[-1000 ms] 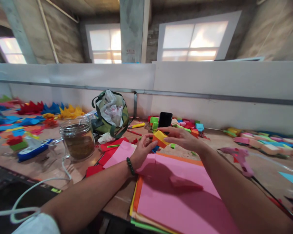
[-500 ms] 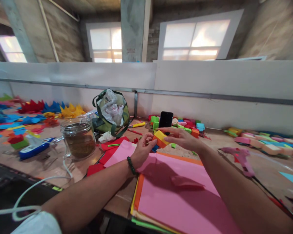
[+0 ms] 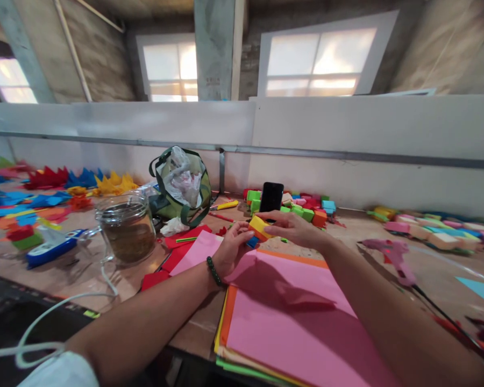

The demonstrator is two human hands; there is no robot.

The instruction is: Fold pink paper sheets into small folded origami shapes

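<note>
Between my two hands is a small block-shaped piece (image 3: 259,226) in yellow and orange, with some blue at its lower side. My left hand (image 3: 234,243), wearing a dark bead bracelet (image 3: 214,271), grips it from the left with bent fingers. From the right, my right hand (image 3: 292,228) has its fingertips pressed on the piece's top and side. Both hands are above a stack of coloured sheets, a pink sheet (image 3: 274,333) on top. A folded pink strip (image 3: 306,294) lies on that sheet. Just behind the hands a black phone (image 3: 271,196) stands upright.
A glass mug (image 3: 126,231) of brown liquid and a blue-and-white boat-shaped object (image 3: 54,248) stand left. A green bag (image 3: 204,199) holds plastic bags. Several coloured blocks (image 3: 318,215) lie behind the phone. On the right is a pink glue gun (image 3: 391,256) with its cord.
The whole view has shifted slightly, so things appear a little further left. Both hands still hold the yellow and orange piece, which looks slightly turned.
</note>
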